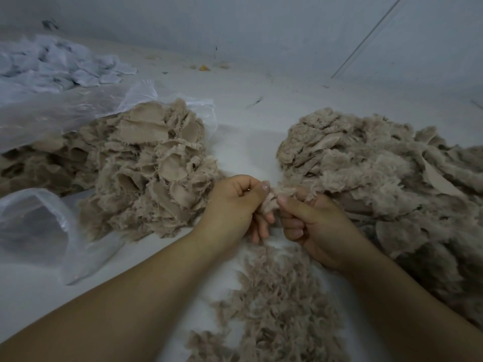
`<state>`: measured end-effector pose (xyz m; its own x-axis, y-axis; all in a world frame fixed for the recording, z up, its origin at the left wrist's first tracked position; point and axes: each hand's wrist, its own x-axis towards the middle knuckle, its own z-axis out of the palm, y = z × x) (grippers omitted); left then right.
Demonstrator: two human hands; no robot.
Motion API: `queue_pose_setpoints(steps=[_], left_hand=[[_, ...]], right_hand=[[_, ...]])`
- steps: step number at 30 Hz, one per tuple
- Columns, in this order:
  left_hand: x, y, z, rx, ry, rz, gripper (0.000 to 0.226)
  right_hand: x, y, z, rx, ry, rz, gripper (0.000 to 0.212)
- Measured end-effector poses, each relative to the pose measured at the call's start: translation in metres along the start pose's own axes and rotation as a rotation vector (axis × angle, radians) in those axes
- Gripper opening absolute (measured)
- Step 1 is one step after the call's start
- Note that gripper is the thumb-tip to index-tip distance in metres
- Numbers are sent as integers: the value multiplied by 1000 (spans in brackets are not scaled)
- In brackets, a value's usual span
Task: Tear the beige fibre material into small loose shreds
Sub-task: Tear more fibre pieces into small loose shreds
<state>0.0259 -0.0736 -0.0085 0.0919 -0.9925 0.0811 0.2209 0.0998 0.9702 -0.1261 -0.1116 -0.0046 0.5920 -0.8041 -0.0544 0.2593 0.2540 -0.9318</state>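
Note:
Both hands meet at the middle of the view over a white surface. My left hand (235,205) and my right hand (311,223) each pinch one small tuft of beige fibre (270,202) between thumb and fingers, thumbs nearly touching. A big heap of beige fibre pieces (146,168) lies to the left, partly spilling out of a clear plastic bag. Another big beige heap (379,173) lies to the right, touching the right hand. Below the hands, a loose pile of small beige shreds (277,304) spreads toward me.
A clear plastic bag (52,113) covers the left heap's far side, and a second clear bag (39,226) lies at the left front. A heap of pale grey-white fibre (52,64) sits at the far left. A grey wall (261,27) rises behind the white surface (248,105).

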Motion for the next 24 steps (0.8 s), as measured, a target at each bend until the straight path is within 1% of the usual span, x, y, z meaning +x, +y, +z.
queue_pose_setpoints(steps=[2, 4, 7, 8, 10, 13, 14, 15, 17, 19, 21, 23, 24], left_hand=[[0, 0, -1, -10, -39, -14, 30], [0, 1, -2, 30, -90, -1, 30], [1, 2, -3, 72, -68, -4, 17], [1, 1, -3, 68, -48, -20, 16], [0, 2, -5, 34, -27, -47, 20], [-1, 3, -6, -20, -19, -58, 28], [-1, 3, -6, -22, -17, -58, 30], [-1, 3, -5, -14, -15, -54, 31], [-1, 2, -4, 34, -15, -33, 33], [-2, 0, -2, 75, -17, -30, 35], [-2, -1, -2, 36, 1, -46, 37], [0, 0, -4, -61, 28, -58, 36], [1, 1, -4, -91, 23, -56, 36]], right_hand=[[1, 0, 0, 34, 57, 24, 15], [1, 0, 0, 26, 78, 37, 13], [1, -1, 2, 32, 104, 40, 14], [0, -1, 3, 52, 112, 45, 17], [0, -2, 4, 101, 132, 59, 26], [1, -3, 3, 129, 140, 68, 46], [1, -3, 3, 135, 134, 68, 48], [1, -3, 4, 145, 128, 69, 46], [1, -3, 5, 144, 113, 58, 36], [0, -3, 6, 98, 96, 26, 29], [1, -2, 5, 88, 101, 17, 32], [1, -2, 4, 118, 117, 30, 36], [1, -3, 4, 125, 119, 34, 35]])
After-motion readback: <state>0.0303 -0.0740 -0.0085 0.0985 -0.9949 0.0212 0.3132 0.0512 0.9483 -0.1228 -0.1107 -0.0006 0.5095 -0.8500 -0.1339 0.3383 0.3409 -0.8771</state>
